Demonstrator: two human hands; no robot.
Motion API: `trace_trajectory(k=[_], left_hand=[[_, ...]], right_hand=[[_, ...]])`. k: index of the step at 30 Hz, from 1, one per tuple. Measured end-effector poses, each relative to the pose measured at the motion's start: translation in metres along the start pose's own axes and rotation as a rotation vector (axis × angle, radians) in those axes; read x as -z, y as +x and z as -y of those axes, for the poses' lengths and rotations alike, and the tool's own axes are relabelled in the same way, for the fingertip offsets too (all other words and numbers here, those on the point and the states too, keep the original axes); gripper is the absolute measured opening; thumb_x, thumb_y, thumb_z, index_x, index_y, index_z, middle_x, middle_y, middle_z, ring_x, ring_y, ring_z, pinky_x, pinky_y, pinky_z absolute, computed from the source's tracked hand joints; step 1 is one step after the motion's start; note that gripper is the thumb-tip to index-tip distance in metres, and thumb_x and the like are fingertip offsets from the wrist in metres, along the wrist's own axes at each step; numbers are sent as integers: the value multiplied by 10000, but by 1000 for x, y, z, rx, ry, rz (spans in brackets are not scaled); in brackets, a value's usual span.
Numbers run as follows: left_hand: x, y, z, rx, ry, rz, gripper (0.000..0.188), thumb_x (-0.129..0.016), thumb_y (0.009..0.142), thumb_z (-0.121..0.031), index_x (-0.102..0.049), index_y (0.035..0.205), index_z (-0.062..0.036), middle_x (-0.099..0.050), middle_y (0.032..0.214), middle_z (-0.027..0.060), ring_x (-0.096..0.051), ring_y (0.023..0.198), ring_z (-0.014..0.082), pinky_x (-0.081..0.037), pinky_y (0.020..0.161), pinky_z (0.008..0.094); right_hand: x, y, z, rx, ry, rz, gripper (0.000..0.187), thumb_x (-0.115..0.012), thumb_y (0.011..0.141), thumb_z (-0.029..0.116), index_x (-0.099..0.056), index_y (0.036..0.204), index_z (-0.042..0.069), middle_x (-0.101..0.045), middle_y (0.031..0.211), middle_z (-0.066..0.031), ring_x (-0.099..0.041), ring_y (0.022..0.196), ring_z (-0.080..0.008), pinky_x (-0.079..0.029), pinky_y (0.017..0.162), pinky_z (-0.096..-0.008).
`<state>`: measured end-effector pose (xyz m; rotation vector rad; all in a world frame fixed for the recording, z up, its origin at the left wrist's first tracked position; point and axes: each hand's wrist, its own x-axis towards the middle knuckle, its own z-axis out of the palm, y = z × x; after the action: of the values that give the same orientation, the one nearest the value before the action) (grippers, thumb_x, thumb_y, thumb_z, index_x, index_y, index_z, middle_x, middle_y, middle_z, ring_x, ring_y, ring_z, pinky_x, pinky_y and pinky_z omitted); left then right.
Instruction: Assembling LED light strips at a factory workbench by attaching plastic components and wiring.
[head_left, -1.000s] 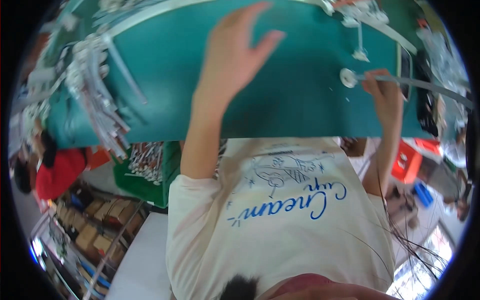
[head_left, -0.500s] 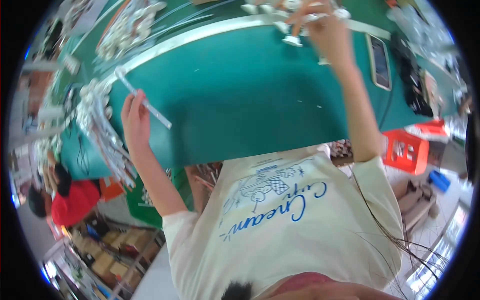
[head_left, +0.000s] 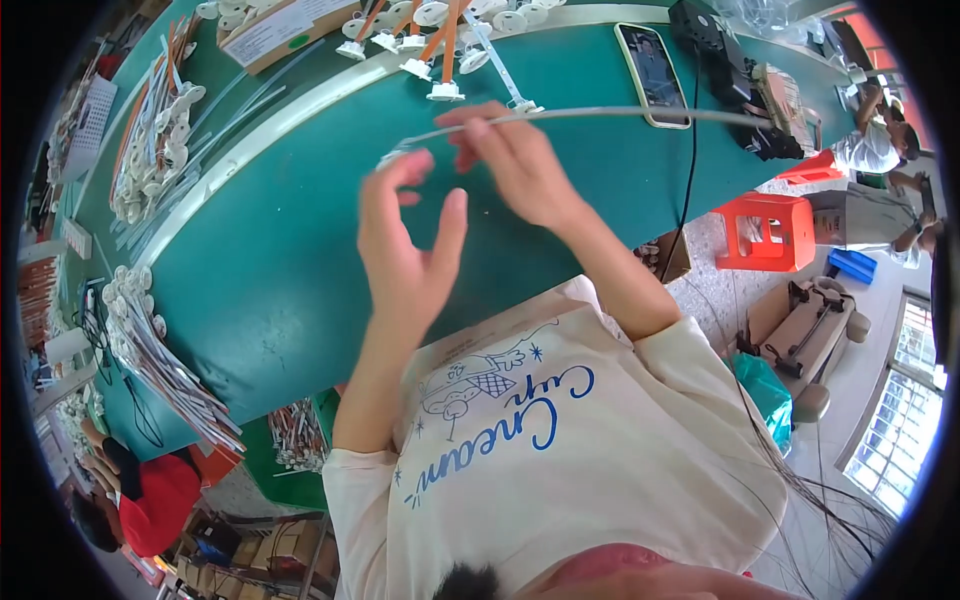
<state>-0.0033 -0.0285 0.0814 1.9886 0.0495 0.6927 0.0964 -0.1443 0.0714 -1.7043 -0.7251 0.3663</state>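
Note:
A long, thin grey-white strip (head_left: 620, 111) stretches sideways above the green table. My right hand (head_left: 525, 170) holds it near its left part, thumb and fingers closed around it. My left hand (head_left: 405, 245) hangs by the strip's left end, thumb spread wide from bent fingers. Whether the left fingertips touch that end is hard to tell. Just beyond my hands, orange and clear strips with white round ends (head_left: 447, 88) lie at the table's far rail.
A phone (head_left: 653, 75) lies at the far right beside black cables (head_left: 715, 60). Bundles of strips with white discs (head_left: 150, 330) rest on the left, with another pile (head_left: 155, 150) behind. A cardboard box (head_left: 290, 30) stands at the back. An orange stool (head_left: 765, 232) is right of the table.
My right hand has come back from the far strips toward the middle and now holds a long strip. My left hand has moved right, and its short clear strip is no longer plainly visible.

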Motion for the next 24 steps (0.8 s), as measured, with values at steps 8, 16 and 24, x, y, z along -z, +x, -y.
trace_trajectory(k=[8,16,24], left_hand=[[-18,7,50,194,133,327,271,-676,753,-49,-586,1007,-26,-583,958,117,-629,784,264,-519,672,323],[-32,3,53,131,-33,277,216,-673,748,-45,-605,953,-25,-590,925,99,-635,725,230,-524,648,310],[-34,-1,55,93,-10,235,355,-676,754,-55,-544,1083,-67,-605,944,90,-627,767,220,-521,677,313]], right_hand=[[23,-26,5,-43,-17,-13,205,-443,935,118,-565,998,-33,-592,907,-84,-582,769,-123,-475,694,-260],[25,-24,-3,-251,-71,-156,185,-557,898,108,-581,972,-60,-630,838,-102,-644,751,-141,-527,690,-242],[29,-21,-6,-228,-79,-136,155,-613,850,54,-569,950,-58,-632,831,-98,-646,772,-156,-542,717,-248]])
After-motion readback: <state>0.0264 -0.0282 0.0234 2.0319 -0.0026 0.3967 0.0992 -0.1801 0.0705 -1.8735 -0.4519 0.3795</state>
